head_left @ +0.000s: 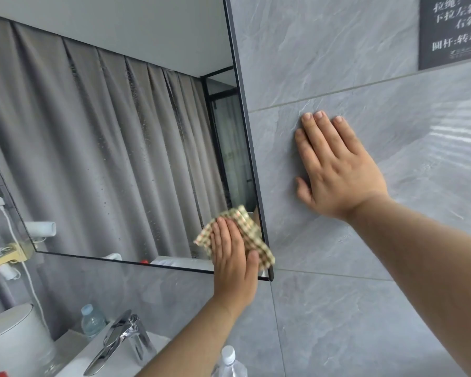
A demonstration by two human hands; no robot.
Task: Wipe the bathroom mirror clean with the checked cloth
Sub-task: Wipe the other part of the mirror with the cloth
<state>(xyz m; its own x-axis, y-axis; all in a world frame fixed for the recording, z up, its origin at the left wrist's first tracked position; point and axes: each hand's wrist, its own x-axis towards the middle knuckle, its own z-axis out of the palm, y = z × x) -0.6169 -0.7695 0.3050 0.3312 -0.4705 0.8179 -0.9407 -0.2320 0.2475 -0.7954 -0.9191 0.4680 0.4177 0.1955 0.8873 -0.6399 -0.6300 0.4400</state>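
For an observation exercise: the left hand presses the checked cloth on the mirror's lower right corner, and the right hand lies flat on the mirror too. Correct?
No: in the head view the right hand lies flat on the tiled wall beside the mirror, not on it. The left hand and checked cloth are as stated.

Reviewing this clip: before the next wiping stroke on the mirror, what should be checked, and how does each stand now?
1. Beige-and-brown checked cloth lies under the left hand, pressed flat to the glass: ok.
2. Cloth sits at the lower right corner of the dark-framed wall mirror: ok.
3. Right hand braces flat on the grey stone-look wall tile, off the glass: ok.
4. Glass free of marks: spots and streaks across its middle, not ok.
5. Cloth damp enough: cannot tell.
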